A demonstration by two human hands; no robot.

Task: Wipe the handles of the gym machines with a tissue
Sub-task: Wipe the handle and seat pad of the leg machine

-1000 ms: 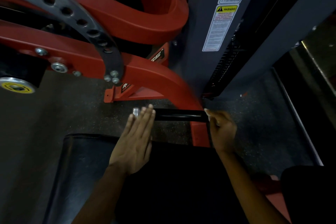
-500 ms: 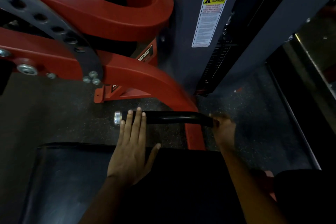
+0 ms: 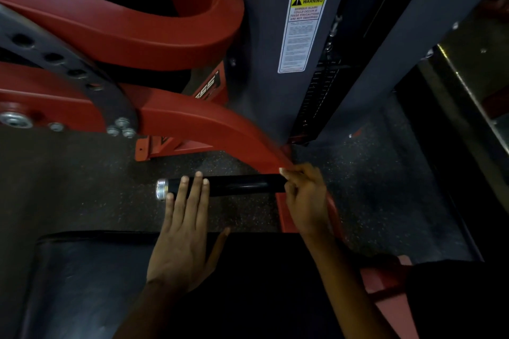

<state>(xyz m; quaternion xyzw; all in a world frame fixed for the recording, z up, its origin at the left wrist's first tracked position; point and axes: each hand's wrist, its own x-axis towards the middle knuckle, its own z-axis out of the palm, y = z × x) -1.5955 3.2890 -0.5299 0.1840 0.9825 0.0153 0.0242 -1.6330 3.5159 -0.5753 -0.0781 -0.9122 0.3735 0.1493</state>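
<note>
Head view: the black handle [image 3: 234, 186] juts left from the red machine arm [image 3: 209, 129], rigid and glossy, probably slippery. Left hand [image 3: 183, 239] lies flat-fingered across it; right hand [image 3: 305, 201] pinches its inner end. Tissue not discernible.

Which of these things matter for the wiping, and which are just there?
In the job:
handle
left hand, fingers flat on the handle
right hand, curled at the handle's inner end; no tissue clearly visible

Just there:
red frame
warning label
black pad
floor
</note>
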